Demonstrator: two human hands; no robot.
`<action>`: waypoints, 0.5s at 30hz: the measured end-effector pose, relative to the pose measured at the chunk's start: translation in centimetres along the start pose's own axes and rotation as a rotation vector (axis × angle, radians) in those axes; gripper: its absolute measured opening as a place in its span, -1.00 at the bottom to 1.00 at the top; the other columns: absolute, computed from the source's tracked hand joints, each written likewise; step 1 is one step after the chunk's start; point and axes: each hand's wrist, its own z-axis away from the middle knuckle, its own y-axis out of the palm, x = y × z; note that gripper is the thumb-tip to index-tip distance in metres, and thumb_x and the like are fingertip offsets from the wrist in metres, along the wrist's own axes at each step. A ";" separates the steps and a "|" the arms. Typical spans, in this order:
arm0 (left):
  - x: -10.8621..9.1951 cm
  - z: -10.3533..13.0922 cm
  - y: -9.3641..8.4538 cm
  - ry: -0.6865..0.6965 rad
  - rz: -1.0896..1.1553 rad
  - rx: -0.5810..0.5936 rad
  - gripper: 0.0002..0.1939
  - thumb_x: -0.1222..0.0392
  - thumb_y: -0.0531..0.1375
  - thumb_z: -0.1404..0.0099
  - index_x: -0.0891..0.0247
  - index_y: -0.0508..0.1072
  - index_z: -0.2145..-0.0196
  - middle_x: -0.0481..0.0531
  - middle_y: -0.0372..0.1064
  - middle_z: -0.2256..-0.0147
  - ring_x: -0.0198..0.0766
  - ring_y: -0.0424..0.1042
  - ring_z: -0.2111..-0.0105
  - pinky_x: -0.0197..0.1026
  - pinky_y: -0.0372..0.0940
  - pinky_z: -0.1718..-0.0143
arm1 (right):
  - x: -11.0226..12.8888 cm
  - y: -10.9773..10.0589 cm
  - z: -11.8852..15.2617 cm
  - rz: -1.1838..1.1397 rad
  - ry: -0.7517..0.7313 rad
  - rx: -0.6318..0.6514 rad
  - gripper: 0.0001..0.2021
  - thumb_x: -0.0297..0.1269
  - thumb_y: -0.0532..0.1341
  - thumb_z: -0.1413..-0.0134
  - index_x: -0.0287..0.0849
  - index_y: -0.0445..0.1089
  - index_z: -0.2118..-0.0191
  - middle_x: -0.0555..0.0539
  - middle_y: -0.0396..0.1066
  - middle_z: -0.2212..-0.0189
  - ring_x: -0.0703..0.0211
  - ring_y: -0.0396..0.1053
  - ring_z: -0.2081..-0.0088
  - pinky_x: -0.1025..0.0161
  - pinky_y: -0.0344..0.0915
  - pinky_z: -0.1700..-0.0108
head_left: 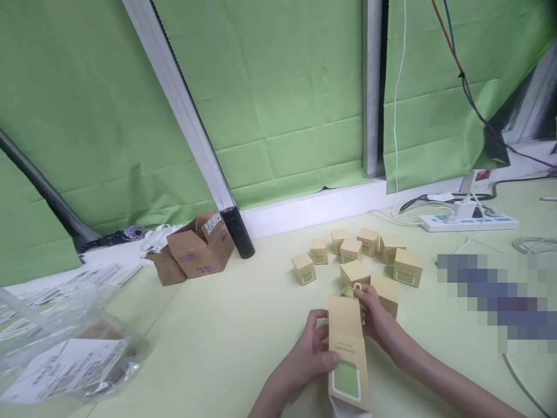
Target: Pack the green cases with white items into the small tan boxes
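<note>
A long tan carton (346, 331) with a green panel is tilted at the bottom centre. My left hand (308, 354) grips its left side, thumb on the front face. At the carton's upper end, my right hand (378, 319) pinches a small yellowish ring (357, 287) beside a green item (347, 292). Whether the green item is joined to the ring is too small to tell. Just beyond my hands stand several small tan boxes (408, 267) with green panels, and a nearer box (385, 293) is partly hidden by my right hand.
An open brown cardboard box (202, 255) and a black cylinder (238, 232) stand at the back left. Clear plastic packaging (82, 360) lies at the left. A white power strip (470, 222) with cables is at the back right. A blurred patch covers the right side.
</note>
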 end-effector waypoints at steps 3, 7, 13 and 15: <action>0.0 0.0 -0.3 0.019 -0.030 -0.048 -0.41 0.17 0.29 -0.03 0.11 0.10 0.03 0.06 0.26 0.08 -0.16 0.32 0.13 -0.11 0.17 0.14 | 0.6 -0.1 0.0 -0.009 0.012 0.098 -0.66 0.11 0.15 0.05 -0.07 0.18 0.37 0.08 0.25 0.50 0.20 0.28 0.42 0.23 0.28 0.32; -0.4 0.1 -0.2 -0.015 -0.064 -0.020 -0.37 0.14 0.30 0.00 0.13 0.15 -0.01 0.07 0.26 0.08 -0.11 0.29 0.08 -0.07 0.13 0.06 | 1.4 -0.2 0.4 0.008 0.050 0.140 -0.63 0.14 0.17 0.08 -0.05 0.21 0.33 0.09 0.30 0.47 0.20 0.31 0.39 0.26 0.26 0.32; -0.4 0.1 -0.1 -0.085 -0.046 0.013 -0.34 0.18 0.29 0.05 0.14 0.17 -0.02 0.06 0.27 0.07 -0.08 0.27 0.06 -0.04 0.12 0.04 | 0.7 0.0 0.4 0.083 0.020 0.014 -0.57 0.24 0.09 0.06 -0.02 0.18 0.28 0.10 0.24 0.47 0.22 0.26 0.44 0.36 0.19 0.50; -0.3 0.1 -0.2 -0.099 -0.041 -0.002 -0.37 0.23 0.27 0.03 0.14 0.18 -0.01 0.06 0.25 0.05 -0.09 0.27 0.06 -0.07 0.16 0.08 | 0.3 -0.2 0.1 0.118 -0.027 0.039 -0.59 0.22 0.11 0.06 -0.03 0.19 0.30 0.08 0.26 0.44 0.19 0.28 0.39 0.33 0.24 0.45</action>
